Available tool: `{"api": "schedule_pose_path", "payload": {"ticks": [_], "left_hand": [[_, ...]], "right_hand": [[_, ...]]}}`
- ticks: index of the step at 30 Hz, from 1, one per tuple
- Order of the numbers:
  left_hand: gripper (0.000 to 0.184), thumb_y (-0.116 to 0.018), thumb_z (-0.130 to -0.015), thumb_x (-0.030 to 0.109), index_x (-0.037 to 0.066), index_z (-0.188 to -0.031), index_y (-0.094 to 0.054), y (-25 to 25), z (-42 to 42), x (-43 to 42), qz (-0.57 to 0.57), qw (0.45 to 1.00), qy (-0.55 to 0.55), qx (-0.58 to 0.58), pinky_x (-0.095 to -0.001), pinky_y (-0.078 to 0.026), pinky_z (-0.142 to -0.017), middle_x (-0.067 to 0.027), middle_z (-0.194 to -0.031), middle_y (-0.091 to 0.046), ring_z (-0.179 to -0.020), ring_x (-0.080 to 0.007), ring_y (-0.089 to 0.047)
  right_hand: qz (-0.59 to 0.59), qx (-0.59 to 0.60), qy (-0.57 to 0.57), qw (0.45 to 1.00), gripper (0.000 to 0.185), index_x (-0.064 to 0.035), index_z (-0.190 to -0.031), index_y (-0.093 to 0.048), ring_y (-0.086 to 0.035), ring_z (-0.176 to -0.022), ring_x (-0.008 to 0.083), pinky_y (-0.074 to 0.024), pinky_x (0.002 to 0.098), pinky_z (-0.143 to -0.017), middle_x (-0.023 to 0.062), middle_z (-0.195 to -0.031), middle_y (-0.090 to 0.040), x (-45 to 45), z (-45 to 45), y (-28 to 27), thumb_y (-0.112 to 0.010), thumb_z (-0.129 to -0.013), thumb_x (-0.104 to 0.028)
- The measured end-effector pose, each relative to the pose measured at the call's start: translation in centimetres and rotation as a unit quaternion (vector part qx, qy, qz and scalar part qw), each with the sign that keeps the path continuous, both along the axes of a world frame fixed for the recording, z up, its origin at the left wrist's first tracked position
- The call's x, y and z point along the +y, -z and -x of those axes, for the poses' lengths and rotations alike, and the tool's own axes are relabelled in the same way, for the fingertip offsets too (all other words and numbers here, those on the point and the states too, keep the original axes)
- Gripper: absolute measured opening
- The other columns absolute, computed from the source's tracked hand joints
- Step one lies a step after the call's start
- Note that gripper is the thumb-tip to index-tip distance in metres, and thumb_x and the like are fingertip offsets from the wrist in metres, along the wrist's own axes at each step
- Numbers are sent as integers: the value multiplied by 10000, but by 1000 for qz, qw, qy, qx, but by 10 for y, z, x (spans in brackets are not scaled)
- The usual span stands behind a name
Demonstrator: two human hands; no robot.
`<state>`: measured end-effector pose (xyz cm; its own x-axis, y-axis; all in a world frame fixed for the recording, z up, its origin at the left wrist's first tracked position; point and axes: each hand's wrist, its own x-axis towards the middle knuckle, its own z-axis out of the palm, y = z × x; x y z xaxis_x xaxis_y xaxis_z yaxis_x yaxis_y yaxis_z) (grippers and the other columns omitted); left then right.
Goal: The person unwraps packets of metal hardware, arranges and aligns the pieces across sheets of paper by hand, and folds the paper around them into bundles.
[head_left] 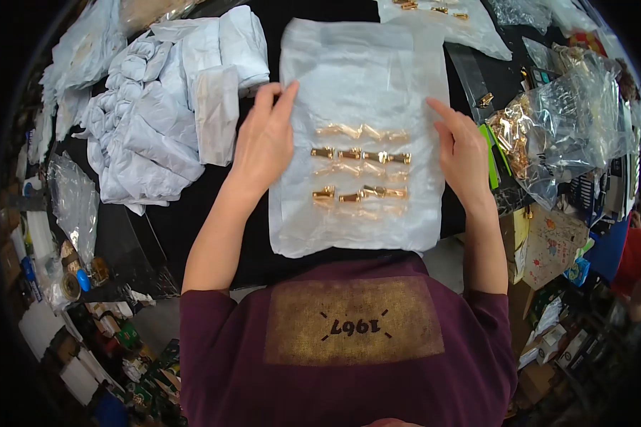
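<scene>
A translucent white sheet (356, 78) lies on the black table in front of me. Two rows of shiny gold metal pieces (361, 155) rest on it, with fainter gold shapes showing through the layers around them. My left hand (267, 135) is at the sheet's upper left edge, thumb and fingers apart, nothing visible between them. At the right edge is my right hand (464, 153), index finger stretched toward the sheet and the other fingers bent, holding nothing visible.
Wrapped white bundles (149, 121) are piled at the left. Clear bags with gold pieces (527, 135) lie at the right beside a green object (493, 158). Another sheet with gold pieces (441, 11) is at the back. A person in red (634, 263) is at the far right.
</scene>
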<state>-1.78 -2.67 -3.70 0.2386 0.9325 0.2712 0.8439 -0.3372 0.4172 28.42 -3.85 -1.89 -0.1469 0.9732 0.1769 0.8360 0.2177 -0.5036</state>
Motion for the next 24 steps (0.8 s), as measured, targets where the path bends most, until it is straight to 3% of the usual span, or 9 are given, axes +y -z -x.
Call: {"api": "schedule_pose_path", "payload": {"ticks": [2,6,9,13,24], "left_hand": [[429,-583,-875,-43,72,-1287,-606,0,-3,2,-23,1000,-15,-4,-316,-501,-742,-134,-1225,-526,-885,-233,-610],[369,-599,-867,-38,47,-1225,-636,-27,-12,-11,35,994,-43,-89,-337,-512,-737,-160,-1197,-550,-855,-274,-638],[294,-625,-860,-24,30,-1147,-659,-35,-18,-15,109,981,24,-158,-346,-514,-728,-145,-1092,-609,-841,-290,-653],[174,-652,-857,22,28,-1030,-665,-27,-19,-19,83,984,123,-98,-377,-531,-782,-106,-967,-632,-882,-294,-638],[157,-676,-834,46,48,-987,-640,-25,-5,-27,87,980,164,-73,-377,-530,-794,-80,-973,-668,-941,-280,-651]], "right_hand": [[-16,-5,7,1000,317,-49,-1144,-672,-612,-853,323,-499,378,-733,138,-915,-628,2,0,-4,-580,-856,46],[-124,36,-6,992,265,-29,-1103,-681,-623,-873,311,-503,378,-745,131,-911,-641,-12,14,-21,-613,-854,29],[12,157,-132,979,243,-20,-1121,-672,-643,-838,281,-507,344,-758,124,-947,-652,-19,18,-13,-645,-881,2],[34,120,-137,983,220,-9,-1092,-678,-630,-901,283,-498,339,-816,111,-971,-652,-20,10,-1,-663,-873,-15],[91,162,-136,973,128,-18,-905,-674,-597,-1002,277,-464,360,-903,76,-945,-674,-28,8,-8,-722,-786,-12]]}}
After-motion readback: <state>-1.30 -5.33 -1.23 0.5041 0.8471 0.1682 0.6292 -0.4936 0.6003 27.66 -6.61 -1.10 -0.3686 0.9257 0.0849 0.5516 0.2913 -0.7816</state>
